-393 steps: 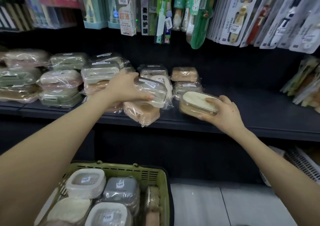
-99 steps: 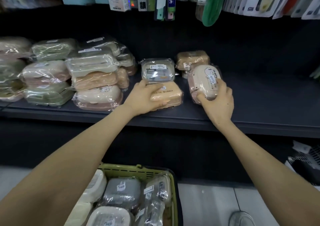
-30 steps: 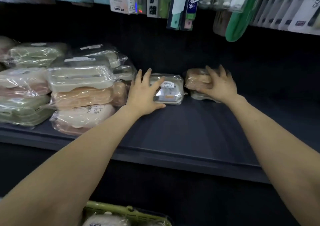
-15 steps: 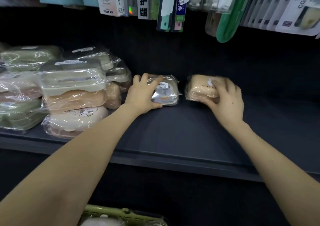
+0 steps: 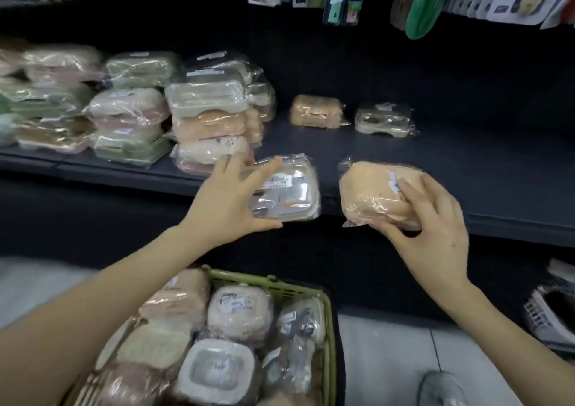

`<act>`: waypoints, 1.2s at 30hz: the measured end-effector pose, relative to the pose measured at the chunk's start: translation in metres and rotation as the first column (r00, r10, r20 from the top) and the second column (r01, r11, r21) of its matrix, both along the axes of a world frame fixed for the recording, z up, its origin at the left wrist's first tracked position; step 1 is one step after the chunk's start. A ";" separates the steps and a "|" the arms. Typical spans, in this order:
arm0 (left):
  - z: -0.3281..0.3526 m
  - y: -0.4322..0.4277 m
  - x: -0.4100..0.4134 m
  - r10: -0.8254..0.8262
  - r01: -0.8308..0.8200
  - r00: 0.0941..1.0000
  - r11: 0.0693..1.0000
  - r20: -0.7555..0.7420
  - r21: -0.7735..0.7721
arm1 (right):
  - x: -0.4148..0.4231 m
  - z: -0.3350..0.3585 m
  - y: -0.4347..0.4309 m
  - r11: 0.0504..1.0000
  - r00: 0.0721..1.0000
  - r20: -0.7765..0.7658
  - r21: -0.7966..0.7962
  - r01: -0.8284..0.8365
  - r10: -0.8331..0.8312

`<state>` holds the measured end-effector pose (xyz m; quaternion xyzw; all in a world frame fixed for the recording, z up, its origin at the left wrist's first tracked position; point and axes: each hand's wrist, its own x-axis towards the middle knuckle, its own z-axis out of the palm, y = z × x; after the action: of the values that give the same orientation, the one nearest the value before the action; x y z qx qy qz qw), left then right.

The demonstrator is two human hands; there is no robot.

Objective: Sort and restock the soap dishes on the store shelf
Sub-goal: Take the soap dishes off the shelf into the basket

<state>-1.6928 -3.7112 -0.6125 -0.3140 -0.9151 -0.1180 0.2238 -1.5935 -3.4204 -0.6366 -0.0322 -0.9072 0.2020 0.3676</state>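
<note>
Two big things frame the work: the dark shelf [image 5: 466, 163], with wrapped stacks [image 5: 208, 125] on its left, and the green basket [image 5: 270, 279] below, full of dishes. Half a second ago both hands reached to the back of the shelf; now they have drawn to its front edge, each carrying one. The left hand [image 5: 224, 206] grips a clear-lidded soap dish [image 5: 289, 188], fingers spread on top and thumb beneath. The right hand [image 5: 435, 225] holds a peach soap dish [image 5: 370, 194], fingers curled round it. A tan dish [image 5: 315, 111] and a grey dish [image 5: 384, 118] sit at the back. The held pair looks due for re-sorting.
</note>
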 end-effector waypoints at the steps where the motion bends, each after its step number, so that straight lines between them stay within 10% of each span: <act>1: -0.006 -0.019 0.015 0.008 -0.008 1.000 1.000 0.005 -0.017 | 0.011 -0.005 -0.012 1.000 0.999 0.024 -0.020 -0.023 0.023; 19: -0.164 -0.232 0.125 0.286 -0.114 0.737 0.946 0.613 -0.304 | 0.091 -0.157 -0.231 0.926 0.755 0.647 0.208 -0.314 0.110; 28: -0.182 -0.215 0.104 0.418 -0.060 0.751 0.814 0.511 -0.578 | 0.097 -0.182 -0.257 0.860 0.706 0.706 0.324 -0.393 0.056; 36: -0.166 -0.208 0.107 0.371 -0.121 0.652 0.912 0.661 -0.392 | 0.084 -0.174 -0.231 0.830 0.801 0.557 0.326 -0.454 0.219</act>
<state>-1.5857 -3.9189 -0.7782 -0.1444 -0.9689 -0.0532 -0.1937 -1.5097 -3.6516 -0.8107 0.1678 -0.9822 0.0382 0.0758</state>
